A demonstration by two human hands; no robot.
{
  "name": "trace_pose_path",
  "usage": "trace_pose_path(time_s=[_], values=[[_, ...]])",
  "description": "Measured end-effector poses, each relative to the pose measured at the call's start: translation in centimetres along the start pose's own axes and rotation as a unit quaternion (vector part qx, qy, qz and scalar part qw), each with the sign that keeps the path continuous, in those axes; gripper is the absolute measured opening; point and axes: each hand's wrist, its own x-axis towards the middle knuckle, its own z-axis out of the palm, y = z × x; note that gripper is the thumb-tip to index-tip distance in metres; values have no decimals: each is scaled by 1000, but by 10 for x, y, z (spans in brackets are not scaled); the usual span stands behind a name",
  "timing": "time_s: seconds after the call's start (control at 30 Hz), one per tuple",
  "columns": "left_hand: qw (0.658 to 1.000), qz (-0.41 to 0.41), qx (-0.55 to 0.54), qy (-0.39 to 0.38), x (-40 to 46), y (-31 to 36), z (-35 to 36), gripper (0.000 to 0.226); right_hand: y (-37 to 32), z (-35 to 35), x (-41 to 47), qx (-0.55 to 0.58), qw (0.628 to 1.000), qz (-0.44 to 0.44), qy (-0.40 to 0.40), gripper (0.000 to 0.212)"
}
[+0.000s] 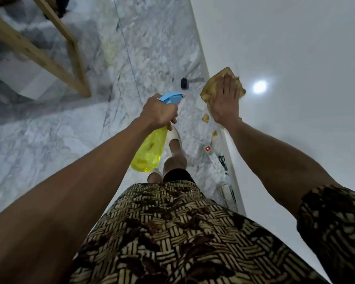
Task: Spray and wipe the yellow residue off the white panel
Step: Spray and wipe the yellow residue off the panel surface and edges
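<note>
The right hand [225, 101] lies flat with its fingers spread and pressed against a crumpled tan cleaning cloth [215, 83], just right of the frame's centre. The cloth sits between the palm and the glossy white panel [295, 58], which fills the whole right side of the frame; its folds stick out above and to the left of the fingers. A round bright reflection [259, 86] shines on the panel just to the right of the cloth. Two small yellowish-brown smears of residue [205, 118] show just below and left of the hand, near the panel's lower edge.

The left hand [160, 112], at the middle of the frame, is wrapped tight round the neck of a translucent yellow plastic spray bottle [149, 150] with a light blue trigger head [171, 97]. The bottle's body hangs below the fist and its nozzle points toward the upper right, near the cloth but apart from it.

Below is a grey-veined white marble floor [49, 130]. A white power strip with a lit red switch [213, 156] lies along the foot of the panel, lower centre-right. A small black object [184, 83] sits on the floor left of the cloth. A light wooden frame [39, 52] crosses the upper left. The person's brown patterned garment [172, 232] fills the bottom.
</note>
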Motion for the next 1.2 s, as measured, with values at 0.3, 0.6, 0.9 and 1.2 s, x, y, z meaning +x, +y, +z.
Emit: trace_pose_path(time_s=[0.3, 0.6, 0.9, 1.2], values=[[999, 17, 15, -26, -85, -48, 74, 59, 27, 22, -142, 0, 1000, 5, -11, 72], [1000, 26, -4, -8, -178, -99, 163, 56, 61, 37, -278, 8, 1000, -17, -17, 71], [1000, 0, 6, -31, -266, -160, 239, 32, 92, 59, -409, 0, 1000, -30, -6, 69], [998, 32, 13, -45, -335, -204, 274, 50, 107, 71, -506, 38, 998, -39, 4, 69]])
